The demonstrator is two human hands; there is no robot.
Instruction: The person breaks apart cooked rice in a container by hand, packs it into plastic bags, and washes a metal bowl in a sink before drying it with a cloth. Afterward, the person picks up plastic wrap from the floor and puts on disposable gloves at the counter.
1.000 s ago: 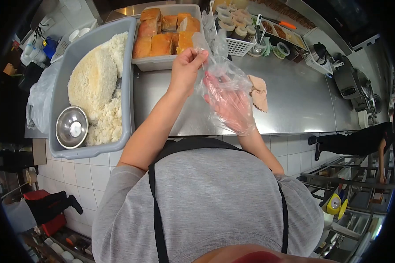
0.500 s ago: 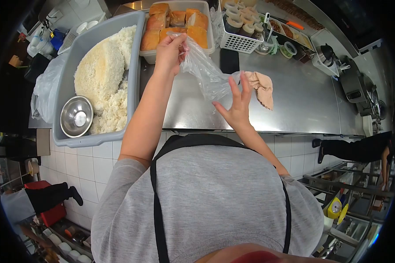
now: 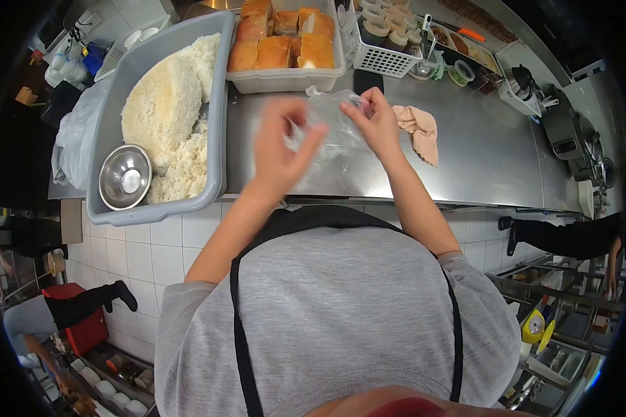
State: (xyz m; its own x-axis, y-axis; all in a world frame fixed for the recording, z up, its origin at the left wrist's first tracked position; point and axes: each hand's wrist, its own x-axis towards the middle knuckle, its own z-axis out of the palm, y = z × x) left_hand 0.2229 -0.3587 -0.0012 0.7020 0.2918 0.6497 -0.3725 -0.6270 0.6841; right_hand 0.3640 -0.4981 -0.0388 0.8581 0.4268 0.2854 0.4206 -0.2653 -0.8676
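Observation:
Pinched in my right hand (image 3: 377, 125) is the edge of a thin clear plastic bag (image 3: 330, 121), spread between my two hands above the steel counter. My left hand (image 3: 284, 142) is blurred by motion at the bag's left side, its thumb and fingers apart; whether it touches the plastic I cannot tell. Beyond the bag, a white tub (image 3: 278, 82) holds browned, blocky pieces (image 3: 275, 53). A crumpled pink cloth (image 3: 419, 132) lies right of my right hand.
Left on the counter (image 3: 466, 160) is a grey tub (image 3: 219, 132) of white rice (image 3: 163, 104) with a steel bowl (image 3: 125, 177) inside. A white basket (image 3: 386, 61) of bottles stands behind. People are at the lower left (image 3: 83, 306) and far right (image 3: 563, 236).
The plastic has come off my right hand, which now pinches it. My left hand has released its raised pinch and moved down, fingers spreading. The person at lower left has shifted.

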